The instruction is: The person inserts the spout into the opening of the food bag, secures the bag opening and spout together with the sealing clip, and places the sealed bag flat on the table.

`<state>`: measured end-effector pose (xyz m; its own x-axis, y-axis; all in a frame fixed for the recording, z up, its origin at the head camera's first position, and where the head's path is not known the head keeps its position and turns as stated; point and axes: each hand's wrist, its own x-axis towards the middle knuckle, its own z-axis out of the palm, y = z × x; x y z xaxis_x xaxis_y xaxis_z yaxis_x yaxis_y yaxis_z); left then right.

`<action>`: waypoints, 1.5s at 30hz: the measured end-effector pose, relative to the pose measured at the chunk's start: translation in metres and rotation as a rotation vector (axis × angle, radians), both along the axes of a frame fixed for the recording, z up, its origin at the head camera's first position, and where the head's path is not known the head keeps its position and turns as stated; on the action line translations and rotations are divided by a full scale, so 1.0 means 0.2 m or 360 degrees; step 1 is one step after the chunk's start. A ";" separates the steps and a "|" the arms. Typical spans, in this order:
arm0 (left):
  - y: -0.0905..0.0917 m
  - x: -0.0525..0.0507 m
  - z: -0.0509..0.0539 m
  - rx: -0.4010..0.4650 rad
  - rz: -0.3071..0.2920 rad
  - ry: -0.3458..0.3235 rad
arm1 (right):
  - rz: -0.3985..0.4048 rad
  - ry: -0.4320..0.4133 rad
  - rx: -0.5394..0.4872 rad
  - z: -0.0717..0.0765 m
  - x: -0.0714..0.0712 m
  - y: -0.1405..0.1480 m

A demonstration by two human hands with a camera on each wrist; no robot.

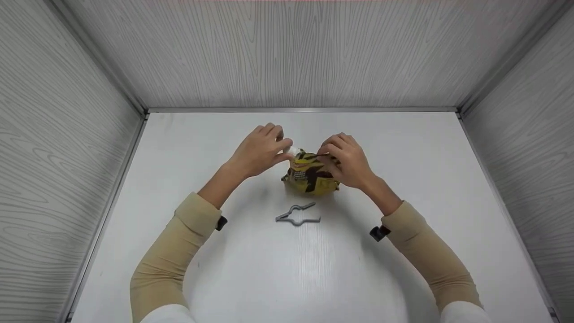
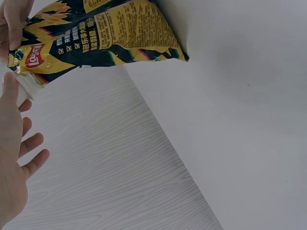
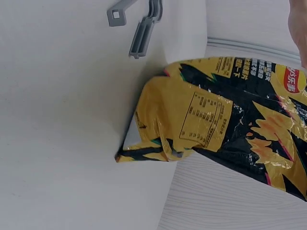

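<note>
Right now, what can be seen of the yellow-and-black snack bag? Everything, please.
The snack bag is glossy, creased, film-like packaging, yellow and black with orange patches, a red logo and small print. It looks plump below, its base apparently resting on the white table, beyond the grey clip. The right hand pinches its raised top edge; the left hand pinches a white piece at its upper corner, its nature unclear.

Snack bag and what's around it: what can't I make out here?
Inside of the bag: every view, hidden by its walls.
Bag's top: head view, partly behind the right hand.
Small print on it: head view, too small.
White piece: head view, partly covered by the left hand.
Clip: right wrist view, cut off by the top edge.
</note>
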<state>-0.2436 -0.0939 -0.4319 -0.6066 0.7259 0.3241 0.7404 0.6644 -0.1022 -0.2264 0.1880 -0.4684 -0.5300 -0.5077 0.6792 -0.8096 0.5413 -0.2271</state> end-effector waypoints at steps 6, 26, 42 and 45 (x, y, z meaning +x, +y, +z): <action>0.01 0.02 0.01 0.0062 0.0013 -0.0100 | -0.0005 -0.0064 -0.0007 0.01 0.00 0.01; 0.02 0.03 -0.01 0.0113 0.0038 -0.0031 | -0.0008 -0.0080 0.0024 0.02 0.02 0.04; 0.01 0.04 -0.03 0.0137 -0.0013 0.0050 | 0.0064 -0.0086 -0.0030 0.02 0.02 0.05; 0.00 0.04 -0.03 0.0121 -0.0050 0.0057 | 0.0061 -0.0090 -0.0028 0.02 0.02 0.06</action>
<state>-0.2350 -0.0932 -0.4375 -0.5711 0.7167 0.4001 0.7577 0.6478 -0.0789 -0.2221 0.1993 -0.4651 -0.5485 -0.5165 0.6576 -0.8150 0.5059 -0.2825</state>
